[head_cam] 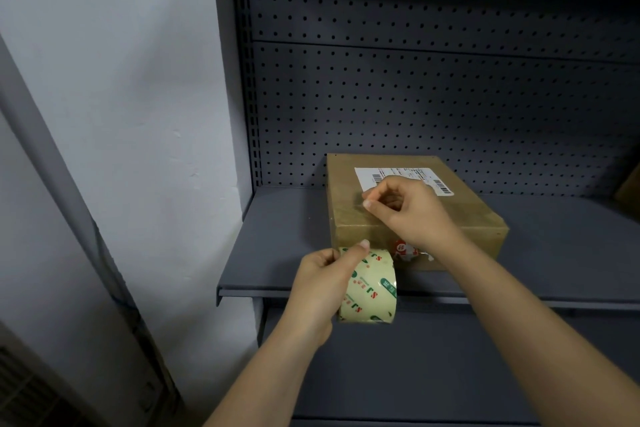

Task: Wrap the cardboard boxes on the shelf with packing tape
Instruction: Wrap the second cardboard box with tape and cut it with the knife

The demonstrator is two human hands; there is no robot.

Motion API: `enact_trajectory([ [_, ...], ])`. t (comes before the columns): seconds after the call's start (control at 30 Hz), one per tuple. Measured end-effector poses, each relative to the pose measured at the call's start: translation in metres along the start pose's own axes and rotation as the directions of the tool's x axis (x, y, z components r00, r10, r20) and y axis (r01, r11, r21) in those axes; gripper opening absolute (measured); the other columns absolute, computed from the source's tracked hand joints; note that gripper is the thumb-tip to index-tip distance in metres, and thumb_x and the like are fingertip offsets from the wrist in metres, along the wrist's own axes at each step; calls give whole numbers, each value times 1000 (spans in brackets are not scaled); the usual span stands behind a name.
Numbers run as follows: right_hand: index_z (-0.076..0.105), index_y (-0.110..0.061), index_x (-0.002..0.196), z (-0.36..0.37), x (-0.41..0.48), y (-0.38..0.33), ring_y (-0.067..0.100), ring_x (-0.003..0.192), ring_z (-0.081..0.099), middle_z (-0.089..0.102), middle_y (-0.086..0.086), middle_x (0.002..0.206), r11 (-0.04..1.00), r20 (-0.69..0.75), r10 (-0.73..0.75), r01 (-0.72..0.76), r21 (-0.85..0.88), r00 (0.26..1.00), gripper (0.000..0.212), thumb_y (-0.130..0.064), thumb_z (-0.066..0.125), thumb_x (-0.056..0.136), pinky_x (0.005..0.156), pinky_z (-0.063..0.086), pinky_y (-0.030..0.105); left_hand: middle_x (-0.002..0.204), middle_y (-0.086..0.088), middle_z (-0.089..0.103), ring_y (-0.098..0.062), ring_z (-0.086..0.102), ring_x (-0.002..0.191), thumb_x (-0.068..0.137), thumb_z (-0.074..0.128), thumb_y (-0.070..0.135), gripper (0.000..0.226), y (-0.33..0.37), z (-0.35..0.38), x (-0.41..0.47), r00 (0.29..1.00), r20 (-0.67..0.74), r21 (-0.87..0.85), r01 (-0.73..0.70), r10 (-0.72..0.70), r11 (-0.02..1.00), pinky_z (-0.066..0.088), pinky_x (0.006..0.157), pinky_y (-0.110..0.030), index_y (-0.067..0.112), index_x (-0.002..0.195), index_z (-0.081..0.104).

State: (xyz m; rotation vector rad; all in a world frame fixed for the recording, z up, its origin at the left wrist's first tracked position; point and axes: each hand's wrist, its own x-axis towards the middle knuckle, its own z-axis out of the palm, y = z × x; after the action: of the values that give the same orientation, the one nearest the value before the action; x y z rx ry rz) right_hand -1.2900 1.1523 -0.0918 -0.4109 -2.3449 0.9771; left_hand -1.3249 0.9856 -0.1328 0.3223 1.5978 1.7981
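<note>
A white wall [121,80] borders the grey metal shelf [277,239], which has a perforated back panel [415,97]. The left hand [320,291] grips the tape roll [372,291], thumb on top. The roll is held before the shelf's front lip, its top touching the box's front-left corner and its axis running left to right. The tape is pale and glossy, printed "SJ" in green. The cardboard box [349,218] lies flat on the shelf, long axis front to back, with a shiny tape band across its top. It has a white barcode label [367,175], too small to read, and a red-and-white sticker [403,248] on the front. The right hand [415,211] rests curled on the box top, thumb and forefinger nearly meeting. Whether it pinches tape cannot be told. Another brown box [630,189] shows at the right edge.
</note>
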Motion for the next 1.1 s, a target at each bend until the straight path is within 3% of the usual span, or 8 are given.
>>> enact_trajectory([
  [0.17, 57, -18, 99, 0, 0, 2, 12, 82, 69, 64, -4, 102, 992, -56, 73, -67, 103, 996, 34, -11, 82, 77, 78, 56, 27, 77, -8, 70, -14, 67, 62, 86, 73, 38, 54, 0, 0, 0, 1000, -7, 11, 1, -1, 1000, 48, 50, -20, -10, 108, 62],
  [0.3, 58, -22, 89, -4, 9, 6, 13, 91, 67, 64, -11, 97, 988, -196, 149, -136, 77, 969, 22, -6, 72, 85, 73, 50, 21, 71, -4, 70, -12, 67, 58, 87, 72, 38, 39, 4, 1, -2, 1000, 1, 14, -4, 4, 1000, 47, 48, -19, 1, 94, 66],
  [0.4, 62, -25, 87, -7, 4, 5, 10, 93, 66, 67, -8, 96, 997, -169, -4, 16, 70, 986, 22, -4, 70, 86, 87, 54, 29, 75, -6, 70, -16, 67, 64, 85, 73, 42, 40, 4, 2, -2, 1000, -1, 26, -16, 16, 1000, 49, 54, -22, 4, 92, 64],
  [0.53, 73, -25, 96, -2, -10, 6, 4, 95, 66, 72, -10, 96, 976, 101, -216, 214, 29, 971, 15, -15, 74, 86, 89, 54, 28, 84, -7, 74, -17, 71, 74, 84, 70, 51, 54, 5, 1, -5, 1000, 5, 20, -21, 21, 1000, 52, 62, -27, 0, 101, 68],
  [0.67, 78, -20, 97, 1, -9, 18, 3, 107, 62, 73, -12, 102, 877, 54, -459, 462, -137, 887, 18, -32, 74, 83, 97, 48, 31, 93, -7, 74, -15, 70, 79, 85, 68, 52, 42, -3, 1, -10, 996, -18, 39, -89, 90, 995, 53, 65, -28, 13, 99, 67],
  [0.83, 78, -17, 98, 0, -10, 24, 1, 102, 66, 73, -9, 104, 869, 94, -480, 488, -86, 872, 28, -39, 69, 84, 92, 54, 35, 82, 0, 68, -2, 66, 63, 83, 73, 41, 37, -10, 6, -13, 979, -119, -55, -171, 163, 984, 50, 54, -22, 26, 104, 45],
  [0.97, 78, -15, 99, 4, -8, 30, 5, 99, 67, 74, -5, 104, 830, 76, -538, 543, -123, 839, 20, -26, 76, 82, 89, 55, 34, 90, -5, 70, -11, 69, 71, 83, 73, 43, 38, -13, 11, -14, 984, -102, -78, -156, 148, 985, 52, 53, -25, 31, 107, 46],
  [1.1, 78, -13, 98, 6, -9, 32, 9, 98, 68, 75, -1, 102, 803, 43, -575, 573, -165, 817, 19, -19, 78, 81, 87, 55, 32, 90, -6, 70, -9, 69, 67, 83, 73, 40, 36, -17, 14, -20, 984, -114, -145, -152, 136, 978, 49, 46, -23, 31, 106, 47],
])
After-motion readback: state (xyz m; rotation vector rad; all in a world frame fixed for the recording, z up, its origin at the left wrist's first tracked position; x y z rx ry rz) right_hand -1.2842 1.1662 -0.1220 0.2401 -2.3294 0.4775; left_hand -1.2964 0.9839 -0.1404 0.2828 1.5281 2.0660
